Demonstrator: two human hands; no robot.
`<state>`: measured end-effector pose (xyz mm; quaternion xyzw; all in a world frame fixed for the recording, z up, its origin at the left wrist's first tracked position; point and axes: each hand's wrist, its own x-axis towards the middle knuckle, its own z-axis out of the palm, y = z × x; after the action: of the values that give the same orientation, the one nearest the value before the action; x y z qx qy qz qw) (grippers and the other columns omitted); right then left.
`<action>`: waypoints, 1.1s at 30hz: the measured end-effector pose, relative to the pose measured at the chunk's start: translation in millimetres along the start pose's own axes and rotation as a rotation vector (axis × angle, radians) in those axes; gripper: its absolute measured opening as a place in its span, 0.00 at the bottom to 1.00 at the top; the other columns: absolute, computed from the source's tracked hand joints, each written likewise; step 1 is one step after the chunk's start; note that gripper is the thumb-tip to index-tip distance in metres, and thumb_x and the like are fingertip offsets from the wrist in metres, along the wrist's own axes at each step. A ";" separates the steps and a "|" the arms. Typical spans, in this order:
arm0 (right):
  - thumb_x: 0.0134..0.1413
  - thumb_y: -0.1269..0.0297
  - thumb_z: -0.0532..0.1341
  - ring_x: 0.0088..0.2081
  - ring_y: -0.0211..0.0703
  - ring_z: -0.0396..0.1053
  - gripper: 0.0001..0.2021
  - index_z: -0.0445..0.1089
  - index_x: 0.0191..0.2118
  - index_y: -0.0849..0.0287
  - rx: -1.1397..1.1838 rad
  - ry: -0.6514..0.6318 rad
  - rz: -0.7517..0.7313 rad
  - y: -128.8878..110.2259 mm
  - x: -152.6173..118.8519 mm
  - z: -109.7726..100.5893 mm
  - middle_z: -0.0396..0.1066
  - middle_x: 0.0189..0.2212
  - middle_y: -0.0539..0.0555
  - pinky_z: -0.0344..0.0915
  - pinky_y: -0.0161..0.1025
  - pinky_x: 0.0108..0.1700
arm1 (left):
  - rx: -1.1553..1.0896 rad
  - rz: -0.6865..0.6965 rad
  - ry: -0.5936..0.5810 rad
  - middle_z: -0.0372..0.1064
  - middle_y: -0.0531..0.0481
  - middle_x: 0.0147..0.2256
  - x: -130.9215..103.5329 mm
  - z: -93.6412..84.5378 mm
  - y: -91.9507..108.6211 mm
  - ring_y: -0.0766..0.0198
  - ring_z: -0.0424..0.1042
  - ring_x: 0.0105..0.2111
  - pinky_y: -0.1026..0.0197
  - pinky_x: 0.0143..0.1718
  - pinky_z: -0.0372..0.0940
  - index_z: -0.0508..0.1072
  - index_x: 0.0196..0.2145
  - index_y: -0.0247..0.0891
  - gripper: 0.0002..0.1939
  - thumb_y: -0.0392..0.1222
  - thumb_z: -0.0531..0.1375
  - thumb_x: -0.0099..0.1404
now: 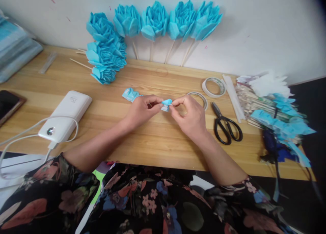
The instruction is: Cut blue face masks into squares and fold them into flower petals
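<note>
Between my two hands, above the middle of the table, is a small folded piece of blue paper (166, 104) with a whitish lower part. My left hand (142, 108) pinches its left edge between thumb and fingers. From the other side, the fingertips of my right hand (189, 115) are closed on its right edge. Just behind my left hand lies a strip of crinkled blue paper (131, 94), partly covered by that hand. A roll of tape (200, 100) is close behind my right hand, which hides part of it.
Several blue paper flowers (155, 21) on sticks lean on the wall; more flowers (105, 54) are piled left of them. Black-handled scissors (225, 123) and another tape roll (214, 87) lie right. A white power bank (66, 115) with cable, a phone (8, 105) and paper scraps (282, 122) flank the workspace.
</note>
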<state>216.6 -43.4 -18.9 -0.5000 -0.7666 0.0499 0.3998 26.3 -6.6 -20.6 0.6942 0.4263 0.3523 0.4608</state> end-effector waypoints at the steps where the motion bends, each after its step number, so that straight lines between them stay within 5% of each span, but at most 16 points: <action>1: 0.58 0.72 0.62 0.35 0.43 0.74 0.06 0.65 0.35 0.53 0.000 0.009 -0.009 0.0 0.0 0.1 0.76 0.31 0.49 0.67 0.42 0.39 | -0.006 -0.001 0.000 0.76 0.50 0.28 0.0 -0.2 0.9 0.69 0.66 0.26 0.66 0.28 0.59 0.79 0.32 0.34 0.08 0.39 0.61 0.63; 7: 0.56 0.73 0.63 0.34 0.42 0.75 0.08 0.66 0.38 0.53 0.018 -0.011 0.020 -0.2 -0.7 0.6 0.76 0.32 0.48 0.69 0.41 0.39 | -0.050 -0.002 -0.028 0.79 0.48 0.32 -0.3 -0.6 4.4 0.67 0.70 0.29 0.64 0.32 0.62 0.80 0.34 0.34 0.10 0.42 0.60 0.64; 15: 0.57 0.72 0.63 0.37 0.44 0.76 0.27 0.60 0.61 0.48 0.091 -0.126 0.085 -1.2 -1.9 1.8 0.77 0.33 0.47 0.72 0.45 0.46 | -0.010 0.051 0.027 0.74 0.50 0.29 3.1 -0.4 -8.2 0.68 0.67 0.27 0.63 0.31 0.62 0.75 0.52 0.32 0.20 0.44 0.60 0.66; 21: 0.56 0.72 0.62 0.39 0.46 0.76 0.33 0.57 0.66 0.47 0.133 -0.197 0.084 -1.3 -2.2 1.7 0.77 0.34 0.48 0.73 0.48 0.49 | 0.061 0.117 -0.003 0.72 0.50 0.29 2.7 -1.5 -3.7 0.68 0.66 0.28 0.63 0.31 0.61 0.77 0.30 0.36 0.06 0.40 0.63 0.62; 33: 0.60 0.64 0.62 0.42 0.43 0.74 0.33 0.54 0.69 0.48 0.602 -0.233 0.290 2.8 -3.5 8.8 0.76 0.39 0.51 0.74 0.47 0.50 | -0.336 -0.067 -0.054 0.74 0.51 0.27 4.3 -4.1 1.3 0.68 0.71 0.28 0.63 0.36 0.67 0.75 0.28 0.35 0.08 0.42 0.65 0.60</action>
<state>213.4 -42.0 -28.1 -0.4543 -0.6788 0.3867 0.4281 24.7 -1.5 -17.7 0.6019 0.3720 0.3842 0.5930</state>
